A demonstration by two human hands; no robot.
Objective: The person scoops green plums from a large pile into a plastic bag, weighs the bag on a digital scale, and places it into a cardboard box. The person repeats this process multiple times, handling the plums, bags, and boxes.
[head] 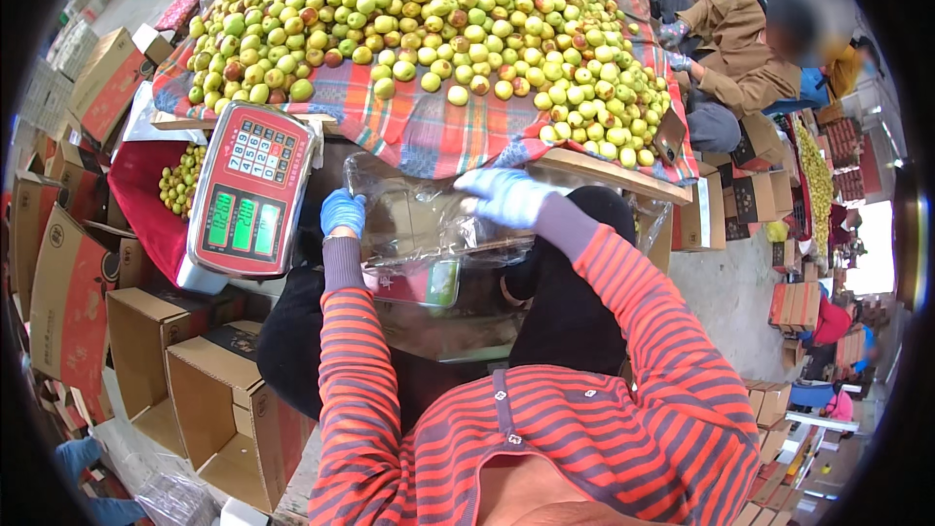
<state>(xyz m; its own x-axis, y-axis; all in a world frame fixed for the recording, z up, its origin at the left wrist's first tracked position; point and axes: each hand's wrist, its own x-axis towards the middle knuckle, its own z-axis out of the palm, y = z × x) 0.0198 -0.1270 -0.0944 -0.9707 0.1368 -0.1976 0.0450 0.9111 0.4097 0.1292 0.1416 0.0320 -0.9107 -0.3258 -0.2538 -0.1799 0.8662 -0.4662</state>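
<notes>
My left hand (343, 213), in a blue glove, is closed on the left edge of a clear plastic liner (409, 237). The film spreads over an open cardboard box (391, 212) between my knees, and its crumpled edges hang past the rim. Over the right side of the box is my right hand (505, 197), also gloved and slightly blurred. Its fingers are stretched out with the thumb apart; whether they touch the film is unclear. Just left of my left hand stands a red-faced digital scale display (245, 190) with lit green screens.
Ahead, green jujube-like fruit (438, 22) is heaped on a plaid cloth (431, 128) over a wood-edged table (613, 174). A phone (669, 135) lies at its right corner. Empty cartons (226, 409) stand at left. A co-worker (738, 51) sits at right.
</notes>
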